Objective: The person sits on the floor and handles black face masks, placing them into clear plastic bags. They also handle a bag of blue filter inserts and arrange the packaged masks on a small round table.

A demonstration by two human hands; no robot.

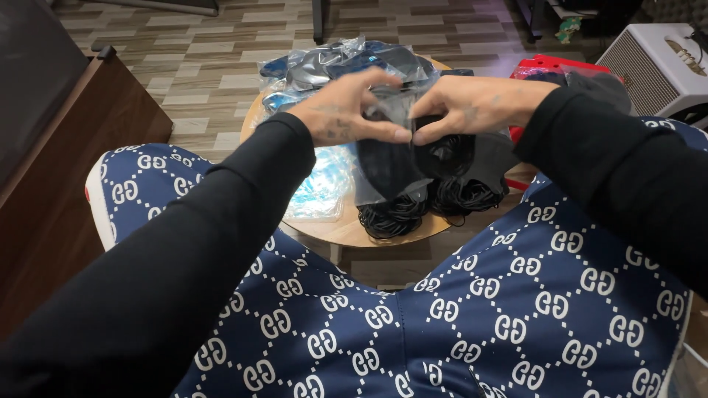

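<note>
Bag: a clear plastic bag [391,158] with a black item inside hangs at the frame's centre, just below my fingertips.
Grip: my left hand [346,110] and right hand [472,103] both pinch the bag's top edge, thumbs nearly meeting.
Beneath: black coiled cords [428,206] lie on the table right under the bag.
Table: a small round wooden table [346,228] at centre; more packed bags [339,63] piled at its upper edge.
Room: patterned wood-look floor [214,66] across the top; dark cabinet [66,162] at left; white speaker-like box [656,66] upper right.
</note>
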